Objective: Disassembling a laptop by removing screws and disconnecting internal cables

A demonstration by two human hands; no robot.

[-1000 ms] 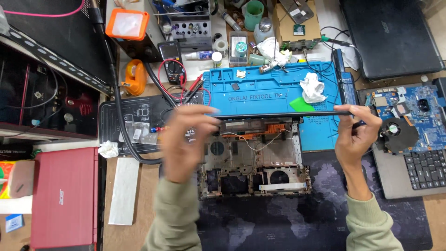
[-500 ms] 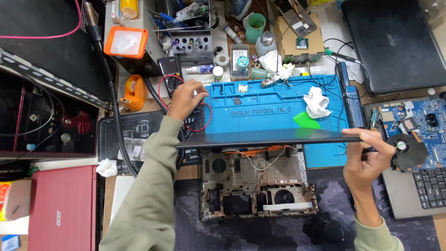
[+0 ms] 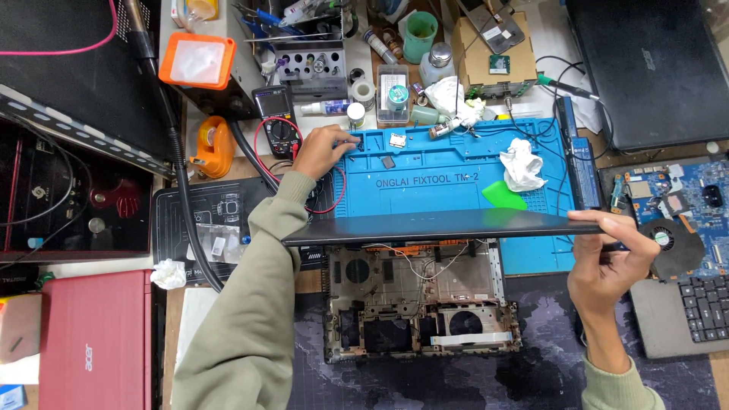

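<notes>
- Two hands on the job here, and the biggest thing is the blue silicone repair mat (image 3: 456, 171) taking up the middle of the bench.
- Thin dark laptop lid panel (image 3: 440, 226) is held edge-on, level, above the gutted grey laptop base (image 3: 421, 304).
- Right hand (image 3: 611, 262) pinches the panel's right end, thumb on top, fingers curled under.
- Left hand (image 3: 325, 148) reaches far forward, arm stretched, fingertips pressed together at the mat's top-left corner; can't tell what they grip.

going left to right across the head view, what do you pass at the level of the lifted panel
red laptop → left hand → dark flat panel → right hand → blue circuit board
</notes>
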